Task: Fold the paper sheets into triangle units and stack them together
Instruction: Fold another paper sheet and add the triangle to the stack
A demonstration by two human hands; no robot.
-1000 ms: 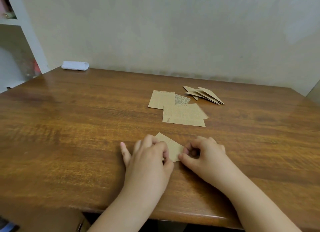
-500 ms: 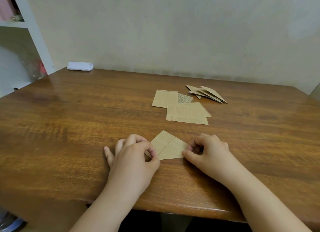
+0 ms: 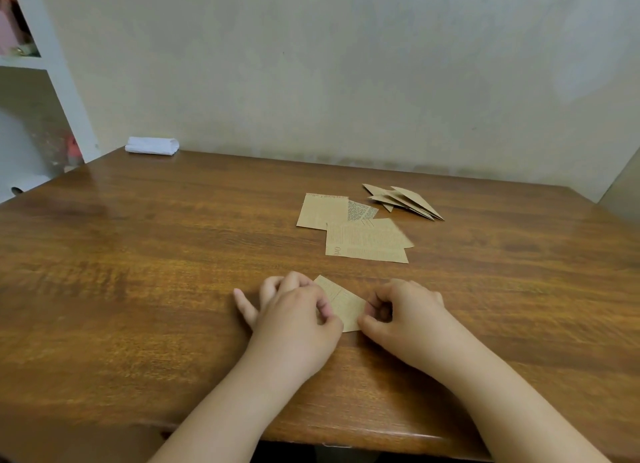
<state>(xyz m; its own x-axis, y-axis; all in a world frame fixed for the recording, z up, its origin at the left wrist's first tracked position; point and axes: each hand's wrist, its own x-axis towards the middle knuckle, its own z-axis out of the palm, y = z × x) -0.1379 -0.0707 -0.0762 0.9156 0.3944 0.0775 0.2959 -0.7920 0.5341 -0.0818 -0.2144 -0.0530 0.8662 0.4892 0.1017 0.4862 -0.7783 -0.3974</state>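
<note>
We see the wooden surface, then flat kraft sheets and folded triangle units beyond our fingers. Left hand and right hand fingers curl, pinching the half-folded paper between them.

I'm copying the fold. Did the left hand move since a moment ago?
Yes. The left hand slid right, back to almost below the flat brown paper sheets, covering more of the small brown folded paper.
</note>
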